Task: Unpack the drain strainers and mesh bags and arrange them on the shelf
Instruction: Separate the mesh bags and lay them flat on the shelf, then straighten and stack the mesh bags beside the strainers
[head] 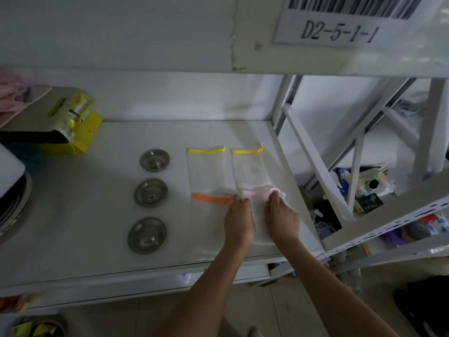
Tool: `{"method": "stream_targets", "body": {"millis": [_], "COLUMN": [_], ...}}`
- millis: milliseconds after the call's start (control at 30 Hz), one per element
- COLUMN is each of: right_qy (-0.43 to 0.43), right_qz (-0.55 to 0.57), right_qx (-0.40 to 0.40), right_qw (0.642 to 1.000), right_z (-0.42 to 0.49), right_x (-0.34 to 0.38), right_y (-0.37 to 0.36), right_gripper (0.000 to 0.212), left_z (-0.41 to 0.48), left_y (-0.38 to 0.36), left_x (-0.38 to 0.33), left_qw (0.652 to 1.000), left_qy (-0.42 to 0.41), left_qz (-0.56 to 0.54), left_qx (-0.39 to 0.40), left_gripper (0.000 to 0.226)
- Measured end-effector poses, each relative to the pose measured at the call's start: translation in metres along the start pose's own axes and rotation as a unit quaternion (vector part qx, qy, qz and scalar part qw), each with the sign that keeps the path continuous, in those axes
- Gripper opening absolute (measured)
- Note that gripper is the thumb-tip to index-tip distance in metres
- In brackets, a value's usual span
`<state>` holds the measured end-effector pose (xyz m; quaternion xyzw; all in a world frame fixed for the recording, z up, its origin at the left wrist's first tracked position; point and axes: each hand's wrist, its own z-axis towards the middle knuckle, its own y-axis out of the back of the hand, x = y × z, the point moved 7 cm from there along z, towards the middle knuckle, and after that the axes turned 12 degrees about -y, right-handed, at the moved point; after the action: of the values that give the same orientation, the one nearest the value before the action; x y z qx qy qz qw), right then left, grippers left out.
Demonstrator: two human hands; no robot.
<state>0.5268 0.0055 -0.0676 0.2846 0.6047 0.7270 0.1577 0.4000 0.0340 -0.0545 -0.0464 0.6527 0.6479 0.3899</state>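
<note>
1. While both our arms reach over the white shelf [97,215], our left hand [239,221] lies palm down with its fingers loosely curled, the fingertips [237,198] touching the right end of the orange band on the orange-trimmed mesh bag [209,215].
2. Our right hand [281,218] sits just beside the left, palm down, its fingers pinched narrow on the pink band of the pink-trimmed mesh bag [258,229], which spreads flat beneath and between both hands.
3. Just beyond our fingertips lie two yellow-trimmed mesh bags side by side: the left yellow-trimmed bag [206,169] ahead of the left hand, the right yellow-trimmed bag [249,167] ahead of the right hand, their near ends touching or overlapping the bags under our hands.
4. Well to the left of the left hand, three steel drain strainers stand in a column, apart from one another: the far strainer [154,160], the middle strainer [151,192] and the near strainer [147,235].
5. Far off to the left, at the back, leans a yellow package [77,127].
6. Above the right hand hangs a barcode label [340,20] reading D2-5-1-1.
</note>
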Motion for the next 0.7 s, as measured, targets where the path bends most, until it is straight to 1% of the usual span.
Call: {"method": "stream_targets", "body": {"millis": [67, 100, 167, 233, 267, 400, 467, 500, 533, 600, 667, 700], "right_qy": [-0.002, 0.001, 0.024, 0.049, 0.063, 0.141, 0.191, 0.208, 0.219, 0.230, 0.244, 0.253], "right_qz": [0.003, -0.002, -0.038, -0.063, -0.065, -0.041, -0.007, 0.012, 0.025, 0.054, 0.101, 0.114], "right_qx": [-0.006, -0.011, -0.029, -0.040, -0.032, 0.043, 0.087, 0.115, 0.143, 0.184, 0.210, 0.216], "right_qw": [1.000, 1.000, 0.999, 0.996, 0.995, 0.988, 0.978, 0.971, 0.965, 0.954, 0.941, 0.936], "right_z": [0.001, 0.002, 0.002, 0.002, 0.001, -0.009, -0.022, -0.030, -0.038, -0.051, -0.061, -0.064], "right_x": [-0.001, 0.001, 0.009, 0.023, 0.032, 0.084, 0.117, 0.134, 0.150, 0.180, 0.210, 0.223], "right_y": [0.000, 0.002, 0.006, 0.014, 0.016, 0.016, 0.017, 0.016, 0.013, 0.006, -0.005, -0.011], "right_gripper": [0.026, 0.022, 0.019, 0.022, 0.021, 0.010, 0.010, 0.013, 0.018, 0.029, 0.041, 0.045], "left_z": [0.001, 0.001, -0.001, -0.004, -0.005, -0.016, -0.034, -0.045, -0.055, -0.075, -0.087, -0.092], "left_y": [0.000, 0.000, -0.001, 0.004, 0.012, 0.064, 0.096, 0.110, 0.122, 0.138, 0.144, 0.144], "left_x": [0.001, -0.003, -0.009, -0.015, -0.015, 0.016, 0.051, 0.074, 0.099, 0.146, 0.175, 0.183], "left_qw": [0.998, 0.996, 0.987, 0.980, 0.978, 0.973, 0.971, 0.971, 0.971, 0.977, 0.979, 0.982], "left_qy": [-0.021, -0.043, -0.088, -0.118, -0.128, -0.113, -0.076, -0.037, 0.003, 0.058, 0.084, 0.087], "left_qz": [0.052, 0.075, 0.124, 0.147, 0.152, 0.201, 0.225, 0.238, 0.237, 0.203, 0.182, 0.167], "left_qx": [0.016, 0.035, 0.061, 0.065, 0.057, 0.009, 0.000, 0.009, 0.015, 0.015, 0.028, 0.031], "left_gripper": [0.004, 0.007, 0.019, 0.019, 0.020, 0.025, 0.024, 0.025, 0.034, 0.064, 0.094, 0.102]}}
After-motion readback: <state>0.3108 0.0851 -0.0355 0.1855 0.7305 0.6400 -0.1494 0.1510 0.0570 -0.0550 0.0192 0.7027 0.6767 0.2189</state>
